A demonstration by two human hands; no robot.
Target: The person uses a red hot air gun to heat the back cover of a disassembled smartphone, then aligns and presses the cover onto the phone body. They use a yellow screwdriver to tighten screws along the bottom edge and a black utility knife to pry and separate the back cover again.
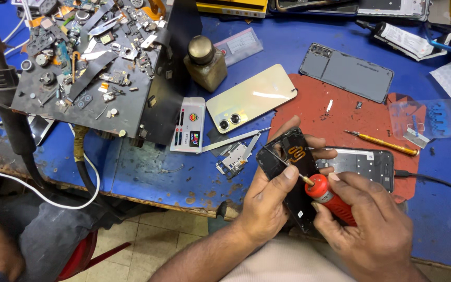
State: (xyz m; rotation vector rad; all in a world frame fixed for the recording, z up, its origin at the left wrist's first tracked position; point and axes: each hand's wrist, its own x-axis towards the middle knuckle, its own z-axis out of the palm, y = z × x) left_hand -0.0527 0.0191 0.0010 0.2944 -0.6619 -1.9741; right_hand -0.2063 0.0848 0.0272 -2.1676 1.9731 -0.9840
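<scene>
the left hand [267, 196] holds an opened black phone [288, 162] tilted above the near edge of the blue desk [147, 177], its fingers wrapped round the body with the thumb pressed on the inner face and fingertips showing past the far side. the right hand [371, 224] grips a red-handled screwdriver [325, 196], fingers pinching the handle, and the thin shaft runs up and left to a point inside the phone's upper part, beside an orange flex strip.

just right of the held phone, another opened phone [364, 164] lies flat on a red mat [335, 112], with a cable plugged into its right end. a yellow-handled screwdriver [384, 143] rests on the mat above it. farther back lie a dark grey back cover [348, 70] and a pale gold phone [249, 96], camera side up. tweezers [236, 140] and a small metal bracket sit left of the hands. a brass-capped bottle [205, 62] stands near a black tray of loose parts [87, 62].
</scene>
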